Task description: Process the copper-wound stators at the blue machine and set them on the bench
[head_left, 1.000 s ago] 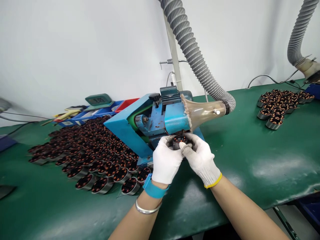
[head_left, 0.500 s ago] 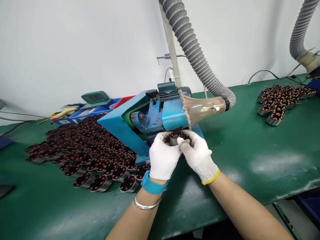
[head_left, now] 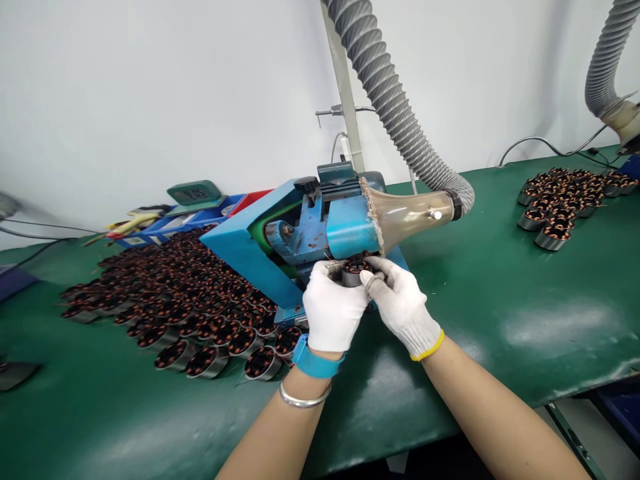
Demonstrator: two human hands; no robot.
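Between my two gloved hands is a motor stator (head_left: 353, 273), a short metal ring with dark and copper windings on top. My left hand (head_left: 334, 303) grips its left side, and a blue strap and a silver bangle circle that wrist. My right hand (head_left: 400, 300), in a white knit glove with a yellow cuff, pinches the stator's right side between thumb and fingers. Just beyond the fingers stands a blue belt-driven machine (head_left: 313, 230). Its front underside, close to the stator, is partly hidden by my hands.
Many stators (head_left: 200, 300) crowd the green table (head_left: 480, 333) on the left, with a smaller group (head_left: 560, 207) at far right. A clear funnel (head_left: 410, 210) joins a grey hose (head_left: 385, 87) at the machine. Blue bins (head_left: 160, 233) and a small display (head_left: 196, 192) stand behind.
The view has shifted slightly, so the scene sits a little further right. Both hands still hold the stator in front of the machine, with its position there nearly the same.
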